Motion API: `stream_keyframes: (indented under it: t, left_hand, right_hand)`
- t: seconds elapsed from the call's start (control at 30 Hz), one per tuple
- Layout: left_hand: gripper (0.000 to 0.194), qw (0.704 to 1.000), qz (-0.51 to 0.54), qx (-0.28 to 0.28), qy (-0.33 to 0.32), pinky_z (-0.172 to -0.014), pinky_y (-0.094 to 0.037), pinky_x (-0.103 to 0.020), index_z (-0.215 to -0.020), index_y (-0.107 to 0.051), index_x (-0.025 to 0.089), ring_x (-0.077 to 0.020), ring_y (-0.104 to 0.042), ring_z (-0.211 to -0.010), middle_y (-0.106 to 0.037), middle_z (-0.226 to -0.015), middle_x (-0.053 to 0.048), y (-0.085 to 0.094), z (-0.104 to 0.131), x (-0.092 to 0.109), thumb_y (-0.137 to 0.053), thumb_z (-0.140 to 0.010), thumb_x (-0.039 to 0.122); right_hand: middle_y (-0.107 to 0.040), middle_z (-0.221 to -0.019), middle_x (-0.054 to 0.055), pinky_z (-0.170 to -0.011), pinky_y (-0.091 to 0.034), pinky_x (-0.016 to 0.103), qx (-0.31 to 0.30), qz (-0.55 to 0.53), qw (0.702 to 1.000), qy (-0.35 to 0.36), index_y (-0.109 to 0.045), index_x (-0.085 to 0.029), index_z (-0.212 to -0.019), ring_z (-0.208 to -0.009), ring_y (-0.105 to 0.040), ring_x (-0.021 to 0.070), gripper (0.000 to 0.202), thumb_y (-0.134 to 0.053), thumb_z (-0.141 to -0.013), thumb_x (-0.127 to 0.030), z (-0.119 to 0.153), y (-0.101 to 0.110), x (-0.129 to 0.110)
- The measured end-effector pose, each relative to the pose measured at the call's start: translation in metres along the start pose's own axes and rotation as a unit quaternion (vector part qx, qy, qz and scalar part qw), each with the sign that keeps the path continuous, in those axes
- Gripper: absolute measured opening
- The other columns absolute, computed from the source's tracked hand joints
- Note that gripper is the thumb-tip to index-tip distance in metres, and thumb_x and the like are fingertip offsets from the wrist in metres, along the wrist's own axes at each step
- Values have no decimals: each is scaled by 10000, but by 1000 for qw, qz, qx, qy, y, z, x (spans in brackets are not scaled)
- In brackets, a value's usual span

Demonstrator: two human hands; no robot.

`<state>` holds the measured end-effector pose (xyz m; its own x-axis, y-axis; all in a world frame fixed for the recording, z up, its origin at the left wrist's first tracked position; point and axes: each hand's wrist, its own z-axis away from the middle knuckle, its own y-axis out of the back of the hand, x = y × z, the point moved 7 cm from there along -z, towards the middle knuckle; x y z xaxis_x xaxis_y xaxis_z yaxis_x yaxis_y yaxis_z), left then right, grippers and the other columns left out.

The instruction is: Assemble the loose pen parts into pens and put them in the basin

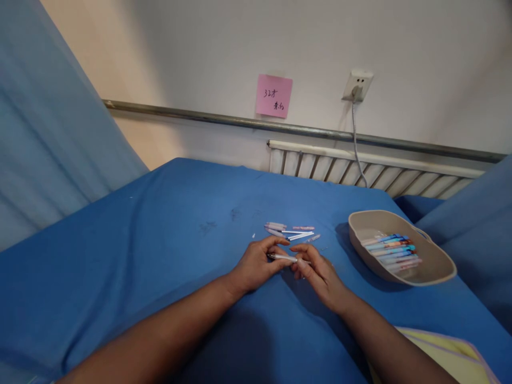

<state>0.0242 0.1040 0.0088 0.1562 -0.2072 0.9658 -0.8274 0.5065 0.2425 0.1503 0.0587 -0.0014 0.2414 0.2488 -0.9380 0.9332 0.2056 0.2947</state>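
Between my hands is a slim white pen [283, 257] with a dark end pointing left. My left hand [258, 262] is closed on its left part, thumb beneath and fingers above. The fingertips of my right hand [320, 274] pinch its right end. Just beyond my fingers, several pen parts lie on the blue cloth: pale pen barrels [276, 226], white refills [301, 235] and a pink patterned barrel [303, 228]. A tiny white tip [253, 236] lies to their left.
A beige basket [434, 266] holding several colourful pens [394, 250] stands at the right. Something yellow with a purple edge [444, 352] lies at the lower right. Behind the blue-covered table [160, 240] are a radiator [340, 168], a metal rail [200, 116] and a plugged-in cable [354, 133].
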Motion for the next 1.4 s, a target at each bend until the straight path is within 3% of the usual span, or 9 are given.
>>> stream_keyframes:
  t: [0.13,0.27,0.67,0.77,0.87,1.0,1.1,1.27,1.4]
  left_hand:
    - [390,1000,7,-7,11,-749,-499,-296,-1091,-559,172,-174,-665,-757,-711,-793,-15,0,0,0,-680,-748,314]
    - [307,1000,-2,-20,15,-714,-479,-260,-1047,-600,161,-158,-642,-758,-705,-818,-28,-2,-1,-2,-650,-778,300]
    - [287,963,155,-188,111,-542,-455,-226,-957,-605,143,-101,-567,-583,-609,-774,-22,-41,8,-13,-611,-809,389]
    - [299,961,191,-157,125,-525,-453,-226,-997,-588,144,-95,-558,-562,-615,-803,-31,-32,2,-17,-614,-813,379]
    - [310,963,210,-111,127,-533,-446,-220,-1016,-579,147,-90,-549,-572,-626,-841,-45,-18,-5,-21,-615,-815,380]
    - [293,967,215,-55,126,-563,-444,-220,-988,-581,153,-96,-558,-610,-613,-825,-30,-3,-11,-24,-633,-802,373]
    - [286,970,205,-36,127,-556,-437,-219,-965,-585,160,-92,-555,-600,-609,-822,-19,2,-13,-28,-645,-790,378]
    - [290,972,193,-36,129,-550,-430,-214,-954,-592,154,-87,-549,-591,-607,-812,-17,3,-14,-31,-647,-784,382]
    - [340,975,173,-36,133,-549,-430,-217,-976,-597,148,-89,-546,-580,-617,-791,-18,3,-14,-30,-669,-755,396]
  right_hand:
    - [-596,-871,37,-705,-459,314,1,-5,1000,0,-428,-211,-1180,-749,-587,162,322,-368,-939,-416,1,0,1]
    - [-553,-1136,93,-866,-432,373,54,-21,998,15,-451,-228,-1214,-1037,-542,227,405,-403,-907,-488,2,8,-3]
    - [-492,-1324,106,-972,-340,458,63,-381,922,-11,-565,-256,-1168,-1247,-403,293,685,-300,-779,-754,-8,20,-22]
    - [-565,-1225,95,-880,-406,410,138,-277,950,-28,-589,-249,-1097,-1111,-517,265,573,-365,-810,-692,-8,50,-11]
    - [-635,-821,34,-700,-428,306,171,-4,984,-54,-620,-206,-850,-758,-577,182,244,-593,-793,-442,-4,78,5]
    - [-605,-689,0,-580,-386,248,-12,207,977,-49,-615,-198,-763,-620,-535,137,38,-590,-774,-224,-3,68,18]
    - [-639,-769,25,-621,-386,258,-73,307,948,-33,-633,-200,-815,-687,-555,153,96,-609,-735,-153,1,57,16]
    - [-647,-823,74,-701,-375,289,-93,404,910,1,-636,-181,-818,-789,-556,191,132,-563,-747,-96,3,41,4]
    - [-635,-805,61,-669,-384,284,-32,333,942,-16,-622,-177,-899,-723,-549,168,162,-532,-775,-125,-3,48,11]
